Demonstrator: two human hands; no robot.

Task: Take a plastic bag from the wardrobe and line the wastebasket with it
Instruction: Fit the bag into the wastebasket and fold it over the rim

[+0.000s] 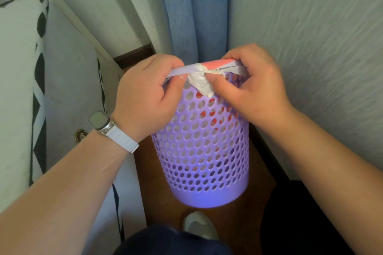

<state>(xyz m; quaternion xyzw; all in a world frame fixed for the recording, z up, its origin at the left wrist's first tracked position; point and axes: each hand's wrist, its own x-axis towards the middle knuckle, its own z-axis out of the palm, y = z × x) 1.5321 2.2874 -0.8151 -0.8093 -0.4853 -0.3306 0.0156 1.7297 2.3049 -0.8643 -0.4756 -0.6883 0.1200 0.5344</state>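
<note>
Only one view is showing the scene. The camera is sitting on the person's head and is looking forward and steeply down, very near the left hand (145,97) and right hand (255,87), which are filling the middle over the wastebasket (199,151). The wide lens is bending the edges.

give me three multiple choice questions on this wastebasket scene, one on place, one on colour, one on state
1. Where does the wastebasket stand?
A. on a bed
B. on the wooden floor before a blue curtain
C. on a shelf

2. What colour is it?
A. purple
B. green
C. black

3. How is the plastic bag at the rim?
A. lying on the floor
B. hanging from the curtain
C. bunched and pinched by left hand and right hand

Answers: 1 B, floorboards show around its base. 2 A, its perforated wall is purple. 3 C, both hands' fingers grip it.
</note>
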